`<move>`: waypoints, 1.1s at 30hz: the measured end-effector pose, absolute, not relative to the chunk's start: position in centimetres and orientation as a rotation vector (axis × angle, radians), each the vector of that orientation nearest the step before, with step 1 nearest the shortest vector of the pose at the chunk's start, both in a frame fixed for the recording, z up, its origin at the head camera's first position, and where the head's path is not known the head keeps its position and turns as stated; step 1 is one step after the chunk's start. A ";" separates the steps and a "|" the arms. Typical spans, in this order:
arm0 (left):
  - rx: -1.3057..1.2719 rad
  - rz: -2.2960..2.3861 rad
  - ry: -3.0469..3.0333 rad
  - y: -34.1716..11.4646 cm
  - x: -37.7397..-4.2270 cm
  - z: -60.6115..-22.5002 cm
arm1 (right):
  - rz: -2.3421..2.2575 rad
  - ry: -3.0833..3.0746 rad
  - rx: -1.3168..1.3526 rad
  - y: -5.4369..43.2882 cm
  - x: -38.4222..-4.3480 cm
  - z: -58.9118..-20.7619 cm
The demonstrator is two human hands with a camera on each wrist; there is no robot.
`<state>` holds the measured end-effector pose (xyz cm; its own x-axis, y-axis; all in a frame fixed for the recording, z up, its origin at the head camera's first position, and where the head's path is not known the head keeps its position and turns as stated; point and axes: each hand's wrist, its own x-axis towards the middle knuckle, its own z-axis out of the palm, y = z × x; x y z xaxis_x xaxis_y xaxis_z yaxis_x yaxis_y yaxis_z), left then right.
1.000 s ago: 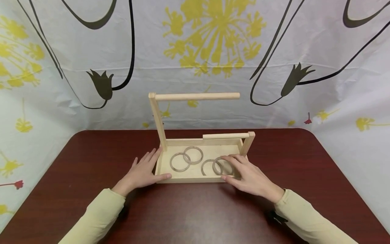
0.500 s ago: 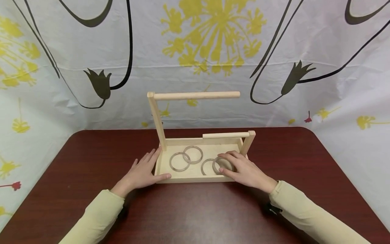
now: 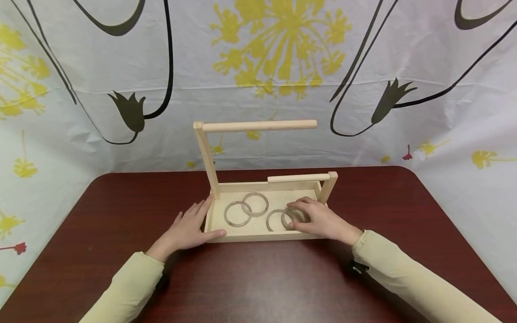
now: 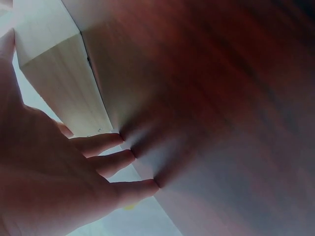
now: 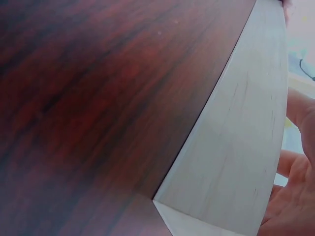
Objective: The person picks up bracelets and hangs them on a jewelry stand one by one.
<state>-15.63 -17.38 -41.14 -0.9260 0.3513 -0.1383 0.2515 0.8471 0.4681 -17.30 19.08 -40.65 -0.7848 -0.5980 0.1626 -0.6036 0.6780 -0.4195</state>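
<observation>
A shallow pale wooden tray point(image 3: 250, 238) holds several translucent grey-brown rings. Two overlap at its left, a front ring point(image 3: 237, 225) and a rear ring point(image 3: 255, 194); at the right, another ring point(image 3: 267, 220) lies partly under the rightmost ring point(image 3: 282, 220). My right hand point(image 3: 323, 220) reaches into the tray, with thumb and curled fingers on opposite edges of that rightmost ring. My left hand point(image 3: 190, 229) rests on the tray's left end, fingers extended along the side, thumb on the front wall. In the right wrist view, the tray wall point(image 5: 236, 118) hides the fingertips and rings.
From the tray's left end rises a tall post point(image 3: 207, 159) with a long horizontal bar point(image 3: 258, 126). A short post point(image 3: 329, 186) at the right end carries a lower bar point(image 3: 299, 178). The dark red table point(image 3: 258, 278) ends at a patterned cloth point(image 3: 258, 103).
My right hand has moved inward and left, its thumb passing from the front wall into the tray, and its fingers have closed round the rightmost ring. My left hand stays in place.
</observation>
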 end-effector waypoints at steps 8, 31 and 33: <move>0.467 0.647 2.813 -17.3 -15.6 -40.9 | 0.719 -2.899 1.038 18.6 -17.8 -40.6; 0.462 0.650 2.803 -17.1 -15.5 -40.9 | 1.014 -2.957 0.951 15.8 -19.1 -41.3; 0.459 0.647 2.802 -17.2 -15.5 -40.9 | 1.058 -2.929 0.962 15.6 -19.1 -41.2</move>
